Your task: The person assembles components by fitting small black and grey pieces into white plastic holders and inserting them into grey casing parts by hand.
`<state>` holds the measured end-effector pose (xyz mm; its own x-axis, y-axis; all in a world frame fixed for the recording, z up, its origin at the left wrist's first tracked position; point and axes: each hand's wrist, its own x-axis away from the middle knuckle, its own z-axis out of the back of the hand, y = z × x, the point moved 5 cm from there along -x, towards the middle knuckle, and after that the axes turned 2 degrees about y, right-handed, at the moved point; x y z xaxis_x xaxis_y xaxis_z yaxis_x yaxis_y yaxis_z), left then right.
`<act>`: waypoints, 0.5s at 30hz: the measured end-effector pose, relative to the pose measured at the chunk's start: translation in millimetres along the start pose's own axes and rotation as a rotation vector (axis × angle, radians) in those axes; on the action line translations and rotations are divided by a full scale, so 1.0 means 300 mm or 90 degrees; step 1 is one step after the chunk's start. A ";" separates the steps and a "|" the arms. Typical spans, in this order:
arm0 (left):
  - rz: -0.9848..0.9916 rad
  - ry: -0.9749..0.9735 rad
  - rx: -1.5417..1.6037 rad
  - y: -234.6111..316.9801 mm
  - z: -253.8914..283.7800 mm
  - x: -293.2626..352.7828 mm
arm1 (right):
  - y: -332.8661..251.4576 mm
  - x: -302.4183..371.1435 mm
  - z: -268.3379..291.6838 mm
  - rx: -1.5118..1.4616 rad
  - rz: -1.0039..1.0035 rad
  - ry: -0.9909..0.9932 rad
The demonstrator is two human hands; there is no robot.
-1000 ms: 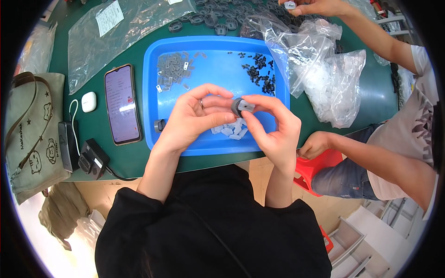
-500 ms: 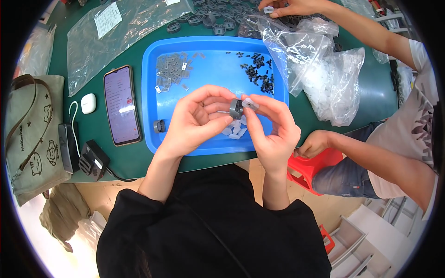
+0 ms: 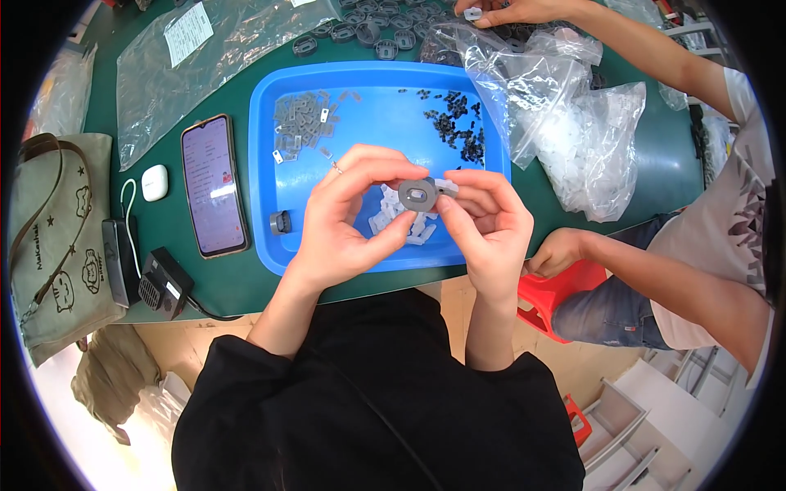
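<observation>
Above the blue tray [image 3: 262, 184], my left hand [image 3: 336, 221] pinches a dark grey round plastic part [image 3: 412, 201] between thumb and fingers. The part's flat face with an oval slot is turned up. My right hand [image 3: 490, 233] is closed at the part's right side, on a small whitish plastic piece [image 3: 447, 186] mostly covered by its fingers. Beneath my hands lies a pile of white plastic pieces [image 3: 422, 232]. Small grey plates [image 3: 301, 123] fill the tray's far left, and tiny black pieces [image 3: 454, 123] its far right. Another grey part [image 3: 281, 222] stands at the tray's left.
Left of the tray lie a phone [image 3: 214, 186], a white earbud case [image 3: 154, 182] and a black device [image 3: 166, 282]. Plastic bags [image 3: 585, 155] and several grey parts [image 3: 368, 33] cover the far side. At the right sits a co-worker, one hand [image 3: 512, 11] holding a small pale piece.
The grey part has been turned so its slotted face shows upward. My fingers have shifted around it, and more of the white pile is visible below.
</observation>
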<state>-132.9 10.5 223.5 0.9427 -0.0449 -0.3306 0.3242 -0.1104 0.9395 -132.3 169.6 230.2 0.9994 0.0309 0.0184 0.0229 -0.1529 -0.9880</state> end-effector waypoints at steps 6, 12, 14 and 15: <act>-0.022 -0.022 -0.044 0.008 -0.001 -0.001 | -0.011 0.015 -0.004 0.029 -0.003 0.004; -0.033 -0.013 -0.012 0.002 0.002 0.002 | -0.030 0.020 -0.008 0.118 0.106 -0.025; -0.045 -0.015 -0.011 0.008 0.003 0.003 | -0.018 0.020 -0.009 0.015 0.037 -0.018; -0.050 -0.024 -0.007 0.012 0.002 0.003 | -0.018 0.020 -0.008 0.015 0.037 -0.019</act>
<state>-130.9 9.4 226.6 0.9105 -0.0746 -0.4068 0.3986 -0.1043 0.9112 -126.4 168.1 236.0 0.9977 0.0520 -0.0434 -0.0362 -0.1320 -0.9906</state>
